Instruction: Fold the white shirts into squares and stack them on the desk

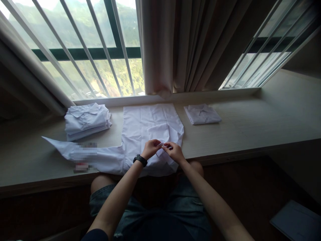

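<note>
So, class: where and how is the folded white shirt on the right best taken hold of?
Take the folded white shirt by its near edge, coming from the person's side, probably with the right hand, which is closer. It lies flat on the ledge with that edge facing the person, so pinching all layers, thumb on top, should keep the folds.

This looks like a room in a home; beyond the grip of the left hand point(151, 149) and right hand point(175, 152), long curtains point(160, 50) hang by a barred window point(77, 53) facing green hills point(64, 30); beneath the grip runs a broad, pale ledge point(245, 120); left of it lie folded white clothes point(87, 117).
</note>
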A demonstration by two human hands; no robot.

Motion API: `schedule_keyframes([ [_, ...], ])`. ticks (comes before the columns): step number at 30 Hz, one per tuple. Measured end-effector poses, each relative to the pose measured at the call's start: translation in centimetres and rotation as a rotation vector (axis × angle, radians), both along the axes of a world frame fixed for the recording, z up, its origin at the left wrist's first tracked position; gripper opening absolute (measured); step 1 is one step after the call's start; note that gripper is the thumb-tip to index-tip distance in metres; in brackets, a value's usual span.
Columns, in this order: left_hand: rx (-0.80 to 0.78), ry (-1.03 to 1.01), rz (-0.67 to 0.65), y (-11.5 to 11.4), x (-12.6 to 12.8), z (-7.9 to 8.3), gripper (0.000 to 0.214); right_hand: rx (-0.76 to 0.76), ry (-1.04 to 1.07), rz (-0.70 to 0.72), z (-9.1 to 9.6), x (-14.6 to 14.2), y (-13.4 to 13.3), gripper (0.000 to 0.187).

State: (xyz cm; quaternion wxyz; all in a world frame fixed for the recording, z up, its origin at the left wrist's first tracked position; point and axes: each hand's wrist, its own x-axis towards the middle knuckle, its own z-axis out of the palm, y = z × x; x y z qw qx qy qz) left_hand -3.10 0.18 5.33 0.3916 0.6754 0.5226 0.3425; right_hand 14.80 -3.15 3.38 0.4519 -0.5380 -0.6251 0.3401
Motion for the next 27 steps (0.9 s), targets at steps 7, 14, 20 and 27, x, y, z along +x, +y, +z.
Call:
schedule_keyframes([
  [7,-0.013,-0.034,-0.053,-0.2,-0.1,-0.2,0.026,-0.040,0.013,-0.124,-1.0,-0.9,0.4,0.022],
  [14,-0.063,-0.082,-0.101,0.2,-0.4,-0.9,0.032,0.209,-0.174,-0.089,-0.7,-1.1,-0.1,0.016],
  [20,-0.034,0.019,-0.136,0.2,-0.5,-0.6,0.037,0.334,-0.407,0.003,-1.2,-0.7,0.0,0.016],
  [27,-0.020,0.014,-0.150,0.0,-0.6,-0.2,0.037,0.339,-0.463,0.051,-0.7,0.0,0.3,0.018],
])
